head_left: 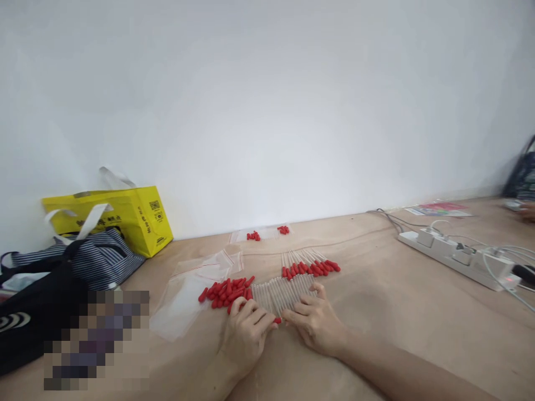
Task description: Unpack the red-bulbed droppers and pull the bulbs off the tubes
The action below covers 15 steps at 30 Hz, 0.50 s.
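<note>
Near the table's front my left hand (pixel 249 328) is closed, a small red rubber bulb (pixel 277 320) pinched at its fingertips. My right hand (pixel 315 320) meets it there with fingers pinched together; whatever they hold is hidden. Thin clear glass tubes (pixel 278 295) lie side by side just beyond and partly under my right fingers. Loose red rubber bulbs (pixel 228 292) form a pile against my left hand. Behind the tubes, a row of droppers (pixel 311 267) lies with red bulbs toward me and glass stems pointing away.
Clear zip bags (pixel 188 289) lie flat on the left. A bag with red-bulbed droppers (pixel 263 234) is by the wall. Yellow (pixel 146 223), striped (pixel 108 259) and black bags (pixel 37 317) crowd the left. A power strip (pixel 460 256) with cables occupies the right. Another person's hand (pixel 527 211) shows far right.
</note>
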Each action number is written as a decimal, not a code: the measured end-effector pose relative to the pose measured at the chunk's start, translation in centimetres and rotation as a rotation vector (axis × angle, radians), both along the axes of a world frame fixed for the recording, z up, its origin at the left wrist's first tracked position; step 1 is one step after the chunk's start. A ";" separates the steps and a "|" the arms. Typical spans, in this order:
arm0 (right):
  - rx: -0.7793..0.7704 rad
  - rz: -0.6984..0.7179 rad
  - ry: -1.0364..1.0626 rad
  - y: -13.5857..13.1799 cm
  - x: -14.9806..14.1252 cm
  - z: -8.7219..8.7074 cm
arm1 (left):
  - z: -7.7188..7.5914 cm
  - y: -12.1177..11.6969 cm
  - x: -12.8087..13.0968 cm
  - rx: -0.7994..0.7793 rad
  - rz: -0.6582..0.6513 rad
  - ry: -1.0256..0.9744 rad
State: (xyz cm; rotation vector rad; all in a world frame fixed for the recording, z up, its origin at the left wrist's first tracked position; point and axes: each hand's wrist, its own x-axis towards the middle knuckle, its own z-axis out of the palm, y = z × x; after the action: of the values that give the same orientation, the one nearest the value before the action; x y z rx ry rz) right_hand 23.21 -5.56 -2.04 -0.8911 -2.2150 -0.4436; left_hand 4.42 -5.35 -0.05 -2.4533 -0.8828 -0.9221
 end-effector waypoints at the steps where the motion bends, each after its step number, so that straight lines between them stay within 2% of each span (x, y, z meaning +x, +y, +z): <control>1: 0.003 0.001 -0.001 0.0 0.0 0.0 | -0.1 0.0 0.0 -0.006 0.002 0.003; 11: 0.033 0.014 0.042 -0.3 -0.2 0.3 | -0.1 -0.5 0.0 -0.014 -0.014 -0.017; 15: -0.016 0.014 0.057 -0.2 0.5 0.2 | -0.1 -0.3 -0.5 -0.032 -0.011 -0.039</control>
State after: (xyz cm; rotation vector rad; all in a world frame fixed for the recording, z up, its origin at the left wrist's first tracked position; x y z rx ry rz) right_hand 23.73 -5.74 -1.80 -0.8857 -2.1743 -0.3901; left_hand 3.95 -5.66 -0.16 -2.4770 -0.9046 -0.9694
